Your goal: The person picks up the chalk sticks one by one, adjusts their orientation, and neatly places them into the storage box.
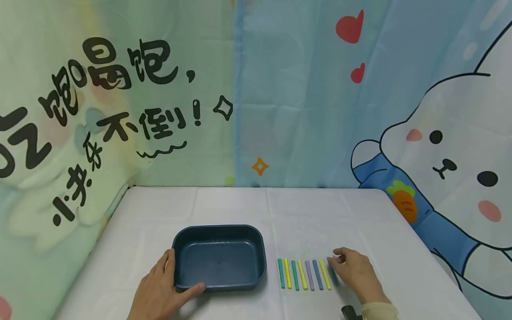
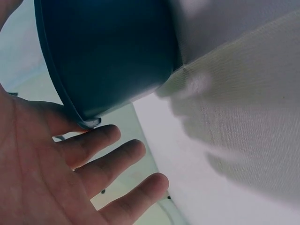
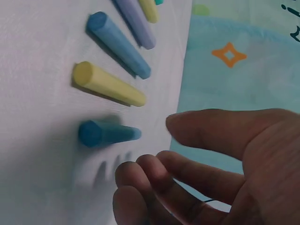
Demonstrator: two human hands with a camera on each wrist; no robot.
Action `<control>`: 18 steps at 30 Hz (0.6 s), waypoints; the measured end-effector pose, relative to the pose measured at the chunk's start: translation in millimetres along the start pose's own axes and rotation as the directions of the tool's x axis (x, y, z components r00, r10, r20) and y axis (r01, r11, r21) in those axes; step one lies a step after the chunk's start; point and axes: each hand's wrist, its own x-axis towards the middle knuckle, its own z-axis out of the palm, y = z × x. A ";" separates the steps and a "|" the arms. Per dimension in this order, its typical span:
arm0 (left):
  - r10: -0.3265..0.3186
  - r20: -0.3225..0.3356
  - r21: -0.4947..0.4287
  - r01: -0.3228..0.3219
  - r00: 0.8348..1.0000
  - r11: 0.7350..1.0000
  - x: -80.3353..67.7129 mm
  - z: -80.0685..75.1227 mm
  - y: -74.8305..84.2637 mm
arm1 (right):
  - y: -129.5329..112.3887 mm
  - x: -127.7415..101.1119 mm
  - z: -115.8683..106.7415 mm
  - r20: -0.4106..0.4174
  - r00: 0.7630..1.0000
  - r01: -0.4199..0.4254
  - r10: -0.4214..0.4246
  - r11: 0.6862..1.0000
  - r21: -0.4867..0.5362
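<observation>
A row of several chalk sticks (image 1: 310, 275) in green, yellow, purple and blue lies on the white cloth. At its right end a blue chalk stick (image 3: 108, 133) lies beside a yellow one (image 3: 108, 84); in the head view, the right hand partly covers that blue stick. Just above it, my right hand (image 1: 355, 272) has its thumb apart from loosely bent fingers (image 3: 129, 176), with nothing between them. To the left is a dark blue rectangular tray (image 1: 219, 285). My left hand (image 1: 163, 288) rests against its left side, fingers (image 2: 112, 168) extended and thumb along the near rim.
White cloth covers the table (image 1: 320, 222). Behind it hangs a printed curtain (image 1: 296, 111) with writing and a cartoon rabbit. A dark object (image 1: 350, 312) sits by the right sleeve (image 1: 380, 310).
</observation>
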 end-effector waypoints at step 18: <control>0.013 -0.007 -0.023 -0.013 1.000 1.000 1.2 -6.0 -5.9 | 2.3 3.1 6.4 0.052 0.993 -0.102 0.102 0.995 -0.001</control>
